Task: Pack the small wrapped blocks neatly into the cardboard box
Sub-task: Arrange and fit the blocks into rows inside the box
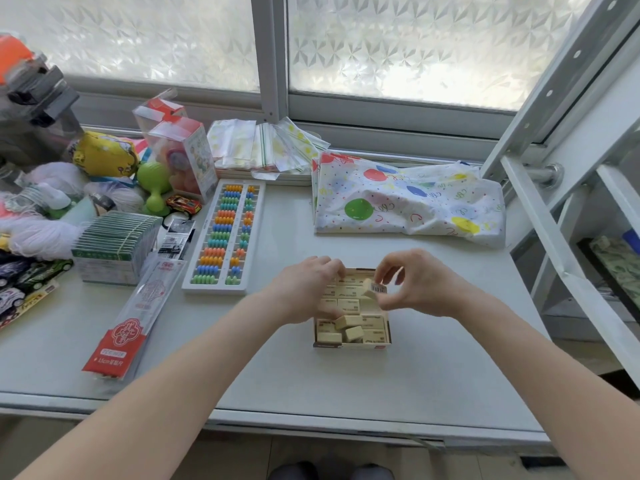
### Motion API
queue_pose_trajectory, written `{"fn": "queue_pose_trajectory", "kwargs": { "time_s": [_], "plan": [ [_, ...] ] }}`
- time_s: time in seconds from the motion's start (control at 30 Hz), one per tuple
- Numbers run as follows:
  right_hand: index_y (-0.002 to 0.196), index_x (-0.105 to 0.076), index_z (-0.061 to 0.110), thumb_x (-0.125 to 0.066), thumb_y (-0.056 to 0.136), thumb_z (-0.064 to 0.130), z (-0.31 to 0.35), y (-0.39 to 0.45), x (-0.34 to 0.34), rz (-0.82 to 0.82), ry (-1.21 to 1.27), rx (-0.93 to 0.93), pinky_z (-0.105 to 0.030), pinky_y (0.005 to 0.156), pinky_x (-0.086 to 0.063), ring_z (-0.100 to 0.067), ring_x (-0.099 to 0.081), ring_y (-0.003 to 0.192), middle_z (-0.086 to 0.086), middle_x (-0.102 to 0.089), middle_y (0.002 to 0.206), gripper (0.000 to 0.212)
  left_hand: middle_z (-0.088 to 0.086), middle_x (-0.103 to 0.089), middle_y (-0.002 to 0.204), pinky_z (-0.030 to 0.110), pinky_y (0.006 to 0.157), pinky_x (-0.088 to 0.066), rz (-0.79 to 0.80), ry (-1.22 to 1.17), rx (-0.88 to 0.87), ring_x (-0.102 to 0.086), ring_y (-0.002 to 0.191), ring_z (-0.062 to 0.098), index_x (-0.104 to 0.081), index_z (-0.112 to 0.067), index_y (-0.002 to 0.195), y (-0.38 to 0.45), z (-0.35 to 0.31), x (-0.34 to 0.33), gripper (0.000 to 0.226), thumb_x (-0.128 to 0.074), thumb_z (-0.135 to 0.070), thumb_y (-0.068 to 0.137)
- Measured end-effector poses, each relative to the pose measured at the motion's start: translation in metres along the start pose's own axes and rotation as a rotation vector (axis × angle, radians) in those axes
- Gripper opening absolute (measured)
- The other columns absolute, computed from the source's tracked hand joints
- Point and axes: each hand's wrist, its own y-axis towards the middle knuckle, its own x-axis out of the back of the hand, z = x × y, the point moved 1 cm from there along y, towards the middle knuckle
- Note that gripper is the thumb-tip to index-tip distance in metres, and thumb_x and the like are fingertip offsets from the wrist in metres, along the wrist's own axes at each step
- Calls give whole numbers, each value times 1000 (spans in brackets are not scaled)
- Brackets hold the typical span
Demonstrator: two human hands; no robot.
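Two hands over cardboard box (351,345): right hand (412,285) pinches wrapped block (373,289); left hand (304,292) presses blocks, fingers curled; abacus (225,237) near left.

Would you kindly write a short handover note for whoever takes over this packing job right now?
Right hand: pinches one wrapped block, barcode end showing, above the cardboard box.
Left hand: rests on the box's left side, fingers curled over the packed blocks; whether it grips one is unclear.
Done: most blocks lie flat in rows inside.
Left: two loose blocks sit askew near the front; straighten them and seat the held one.
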Motion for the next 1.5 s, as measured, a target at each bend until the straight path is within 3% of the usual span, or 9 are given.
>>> {"fn": "queue_pose_trajectory", "kwargs": {
  "time_s": [0.17, 0.3, 0.5, 0.77, 0.87, 0.93, 1.07, 1.2, 1.5],
  "plan": [
    [87, -68, 5, -66, 72, 14, -4, -19, 1, 61, 966, -207, -24, 64, -56, -16, -68, 72, -9, -72, 82, 17, -10, -52, 127, 20, 94, -37, -219, -379, 46, -48, 115, 7, -50, -30, 122, -13, 1, 7, 48, -69, -40, 80],
    [96, -65, 3, -63, 71, 15, 3, -31, -12, 214, 1419, -356, -22, 56, -57, -17, -69, 68, -12, -70, 84, 28, -13, -56, 121, 16, 95, -41, -394, -614, -50, -53, 109, -3, -52, -32, 123, -30, -26, 8, 48, -71, -31, 79],
    [92, -67, 2, -54, 78, 12, 13, -37, -17, 261, 1570, -387, -23, 58, -57, -16, -66, 64, -11, -67, 82, 22, -12, -65, 110, 18, 90, -49, -389, -813, -79, -61, 98, 0, -61, -31, 115, -37, -42, 6, 38, -70, -17, 80],
    [110, -63, 11, -69, 65, 5, 9, -44, -29, 151, 1602, -203, -35, 80, -58, -26, -70, 92, -17, -69, 101, 45, -11, -62, 102, 21, 82, -53, -510, -829, 28, -63, 93, 2, -65, -22, 109, -45, -47, 0, 48, -70, -40, 65],
    [101, -68, 14, -86, 56, 13, 8, -45, -33, 44, 1464, -108, -35, 83, -57, -28, -69, 92, -15, -70, 97, 48, -9, -64, 94, 28, 78, -56, -531, -772, 28, -65, 86, 3, -71, -25, 98, -45, -52, -7, 28, -78, -28, 71],
    [90, -71, 12, -87, 58, 17, 7, -45, -29, -44, 1165, -72, -30, 80, -56, -21, -67, 84, -10, -71, 89, 36, -9, -65, 92, 28, 77, -56, -518, -736, 2, -64, 84, 4, -73, -26, 96, -44, -49, -8, 22, -76, -21, 75],
    [75, -69, 14, -76, 69, -5, 1, -37, -13, -222, 466, 16, -24, 74, -55, -12, -66, 71, -5, -71, 82, 22, -8, -63, 102, 26, 85, -50, -445, -459, 14, -59, 91, 5, -65, -22, 107, -41, -32, -8, 32, -73, -22, 77],
    [73, -71, 21, -75, 71, 11, 2, -24, -19, -173, -30, 134, -27, 83, -51, -11, -64, 83, 2, -70, 84, 11, -5, -64, 108, 29, 90, -48, -268, -322, 86, -58, 101, 11, -66, -19, 109, -37, -21, -9, 27, -65, -26, 83],
    [78, -76, 16, -73, 77, 22, 8, -15, -19, -44, -245, 96, -20, 77, -37, -8, -52, 82, 7, -66, 93, 6, -4, -62, 108, 25, 90, -45, -156, -253, 111, -56, 102, 13, -68, -22, 108, -33, -17, -6, 25, -62, -31, 84]
  ]
}}
